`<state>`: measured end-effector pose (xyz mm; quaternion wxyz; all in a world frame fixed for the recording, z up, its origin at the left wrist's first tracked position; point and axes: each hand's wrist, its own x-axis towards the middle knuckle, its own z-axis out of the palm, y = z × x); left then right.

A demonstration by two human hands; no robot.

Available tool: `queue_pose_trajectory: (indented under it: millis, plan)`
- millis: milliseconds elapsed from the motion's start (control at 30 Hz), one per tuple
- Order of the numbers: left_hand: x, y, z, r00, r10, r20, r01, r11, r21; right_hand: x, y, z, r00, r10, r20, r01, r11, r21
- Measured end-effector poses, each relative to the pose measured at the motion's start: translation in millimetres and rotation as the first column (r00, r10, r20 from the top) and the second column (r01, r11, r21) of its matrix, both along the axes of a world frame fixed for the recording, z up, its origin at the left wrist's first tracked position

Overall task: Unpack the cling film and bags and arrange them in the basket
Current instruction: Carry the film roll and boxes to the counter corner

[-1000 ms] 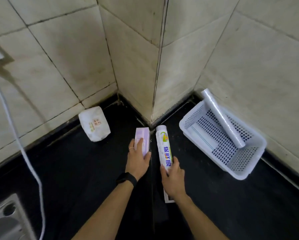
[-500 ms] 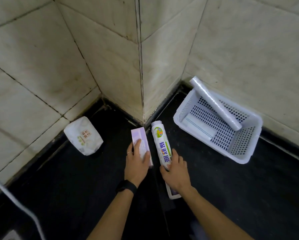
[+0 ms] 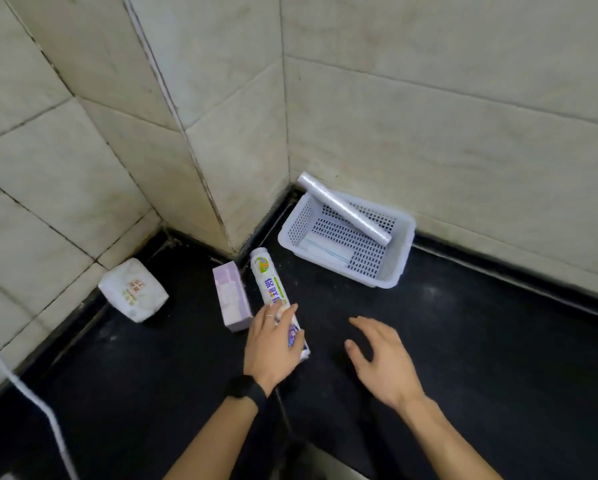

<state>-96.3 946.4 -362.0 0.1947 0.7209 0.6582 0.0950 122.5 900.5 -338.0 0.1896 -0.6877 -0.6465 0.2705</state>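
Note:
A white perforated basket [image 3: 403, 258] stands on the black counter against the right wall. A bare cling film roll [image 3: 342, 208] leans across it, one end over the rim, and a flat white pack [image 3: 325, 249] lies on the basket floor. A printed, wrapped roll [image 3: 269, 282] lies on the counter near the wall corner. My left hand [image 3: 273, 344] rests over its near end, fingers curled on it. A purple box [image 3: 231, 296] lies just left of that roll, untouched. My right hand [image 3: 380, 362] hovers open to the right, holding nothing.
A white soft pack [image 3: 133, 289] with a small label sits by the left wall. A white cable [image 3: 38, 407] runs across the lower left. Tiled walls form a protruding corner behind the items. Bare black counter [image 3: 498, 358] stretches right of my hands.
My left hand left the purple box and moved onto the wrapped roll. My right hand let go of the roll and moved right, open. The view shifted right.

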Motion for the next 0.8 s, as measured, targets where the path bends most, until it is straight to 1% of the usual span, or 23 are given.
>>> queue_pose_trajectory:
  millis: [67,133,233,333,467,600,700,800]
  plan:
    - [42,-16,15,0.994,-0.105,-0.025,0.106,0.994,0.029,45,-40,14,0.997,-0.053,0.060,0.047,0.995,0.093]
    - [91,-37,30,0.973,-0.223,-0.059,0.227,0.972,0.062,92,-86,27,0.984,-0.141,0.110,0.118,0.974,0.194]
    - [174,-77,49,0.908,-0.403,-0.113,0.415,0.902,0.118,165,-163,43,0.939,-0.283,0.197,0.222,0.933,0.282]
    - [263,-122,63,0.827,-0.547,-0.134,0.563,0.806,0.185,233,-241,55,0.863,-0.446,0.236,0.358,0.871,0.337]
    - [376,-183,80,0.707,-0.696,-0.126,0.705,0.682,0.195,308,-337,67,0.735,-0.632,0.246,0.543,0.766,0.345]
    - [466,-234,89,0.592,-0.796,-0.128,0.800,0.561,0.210,364,-405,73,0.606,-0.759,0.239,0.677,0.649,0.347]
    - [516,-258,83,0.537,-0.835,-0.121,0.840,0.514,0.175,401,-437,69,0.528,-0.819,0.223,0.762,0.573,0.302]
    - [554,-272,67,0.518,-0.847,-0.116,0.853,0.502,0.143,434,-452,57,0.502,-0.829,0.245,0.803,0.553,0.222]
